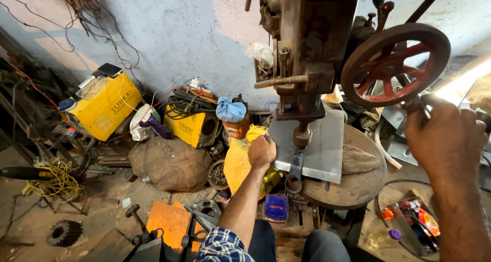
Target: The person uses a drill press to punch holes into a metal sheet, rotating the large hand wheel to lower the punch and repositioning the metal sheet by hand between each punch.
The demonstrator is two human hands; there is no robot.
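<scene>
A rusty drill press (307, 47) stands before me, its chuck (302, 137) lowered over a grey metal sheet (318, 152) on the round wooden table (360, 183). My left hand (262, 150) grips the sheet's left edge, next to a yellow cloth (239, 162). My right hand (444, 137) is closed on the handle of the red-spoked feed wheel (395, 63) at the machine's right side.
Two yellow welding machines (106, 106) (192, 125) sit by the wall with coiled cables. A big brown stone (170, 164), a gear (63, 232), yellow wire (53, 183), an orange plate (169, 222) and a blue box (276, 207) lie on the floor.
</scene>
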